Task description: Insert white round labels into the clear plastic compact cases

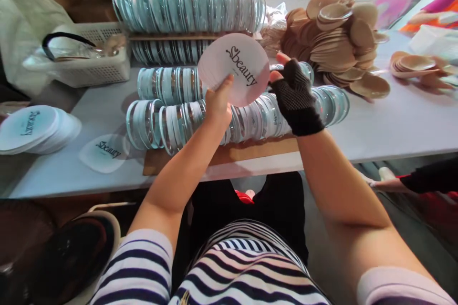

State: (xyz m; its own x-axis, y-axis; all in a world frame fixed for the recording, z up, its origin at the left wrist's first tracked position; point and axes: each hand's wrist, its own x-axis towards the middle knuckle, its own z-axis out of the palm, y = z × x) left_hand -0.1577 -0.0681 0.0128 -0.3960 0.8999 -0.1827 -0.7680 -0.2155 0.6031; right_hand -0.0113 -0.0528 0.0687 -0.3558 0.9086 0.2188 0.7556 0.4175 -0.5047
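Observation:
My bare left hand (220,102) grips a stack of white rounded cards (218,64) printed "beauty", thumb on the front face. It holds them above rows of clear round plastic cases (179,124) standing on edge. My right hand (295,97), in a black fingerless glove, is by the right edge of the stack. Its thumb and one finger point toward the cards and stand apart, with nothing visible between them; the other fingers are partly hidden. One loose printed card (103,153) lies on the table at left, beside a pile of the same cards (32,126).
More clear cases (189,9) fill a raised row at the back. A white basket (96,64) stands back left. Tan oval cups (336,52) are heaped back right, with a smaller pile (417,64) beyond. Another person's arm (391,185) shows at right. A stool (71,252) is lower left.

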